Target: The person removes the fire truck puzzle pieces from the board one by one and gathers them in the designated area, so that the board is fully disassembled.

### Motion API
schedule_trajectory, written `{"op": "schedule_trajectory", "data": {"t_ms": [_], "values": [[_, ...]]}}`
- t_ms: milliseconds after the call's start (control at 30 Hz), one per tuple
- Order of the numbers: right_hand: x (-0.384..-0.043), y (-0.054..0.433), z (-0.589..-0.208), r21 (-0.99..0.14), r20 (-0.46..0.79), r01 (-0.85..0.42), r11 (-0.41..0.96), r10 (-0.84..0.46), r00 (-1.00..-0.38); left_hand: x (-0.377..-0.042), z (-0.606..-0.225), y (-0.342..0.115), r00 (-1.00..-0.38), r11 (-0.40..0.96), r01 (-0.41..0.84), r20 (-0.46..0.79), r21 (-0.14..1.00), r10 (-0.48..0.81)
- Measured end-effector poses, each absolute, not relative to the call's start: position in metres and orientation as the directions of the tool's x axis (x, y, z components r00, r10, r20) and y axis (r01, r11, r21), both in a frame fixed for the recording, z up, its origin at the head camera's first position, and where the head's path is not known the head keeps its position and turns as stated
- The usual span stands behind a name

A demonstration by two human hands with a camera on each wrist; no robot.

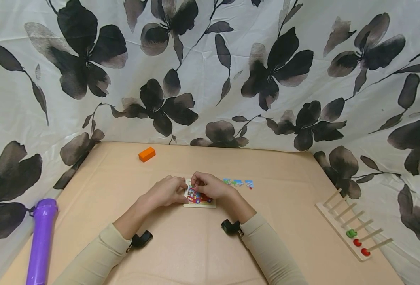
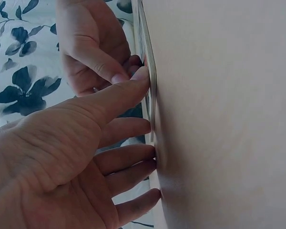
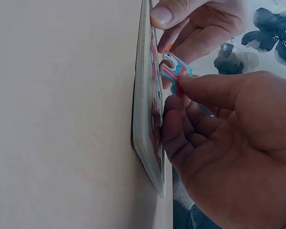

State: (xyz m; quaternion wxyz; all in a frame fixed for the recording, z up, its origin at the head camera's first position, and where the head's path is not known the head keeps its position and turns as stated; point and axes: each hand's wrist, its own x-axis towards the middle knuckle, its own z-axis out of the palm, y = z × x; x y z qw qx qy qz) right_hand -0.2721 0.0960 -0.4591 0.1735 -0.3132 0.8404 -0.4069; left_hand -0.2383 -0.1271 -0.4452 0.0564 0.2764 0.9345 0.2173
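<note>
A small square puzzle board (image 1: pixel 200 199) with a colourful vehicle picture lies flat near the middle of the tan table (image 1: pixel 195 249). My left hand (image 1: pixel 176 190) rests at the board's left edge; its thumb (image 2: pixel 133 83) presses on the board (image 2: pixel 151 81) and the other fingertips touch the table beside it. My right hand (image 1: pixel 200 184) hovers over the board's top part and pinches a pink and blue puzzle piece (image 3: pixel 174 70) between thumb and fingers, just off the board's face (image 3: pixel 148 119).
Three loose puzzle pieces (image 1: pixel 238 183) lie in a row right of the board. An orange block (image 1: pixel 146 154) sits at the back left, a purple torch (image 1: pixel 40 241) at the left edge, and a wooden peg rack (image 1: pixel 352 227) with green and red beads at the right. Flowered cloth surrounds the table.
</note>
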Motion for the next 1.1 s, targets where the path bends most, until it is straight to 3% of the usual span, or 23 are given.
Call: {"op": "schedule_trajectory", "data": {"t_ms": [367,733,1100], "values": [[-0.272,0.101,-0.455,-0.86,0.024,-0.358,0.363,-0.674,-0.738,-0.238,-0.448,-0.129,-0.834,0.734,0.504,0.034,0.455,0.551],[-0.272,0.119,-0.441,-0.885,0.029,-0.305,0.352,-0.613,-0.79,-0.236,-0.446,-0.13,-0.838,0.742,0.491,0.015,0.457,0.545],[-0.275,0.156,-0.421,-0.872,0.068,-0.342,0.351,-0.604,-0.794,-0.236,-0.447,-0.13,-0.836,0.742,0.497,0.018,0.451,0.549]]}}
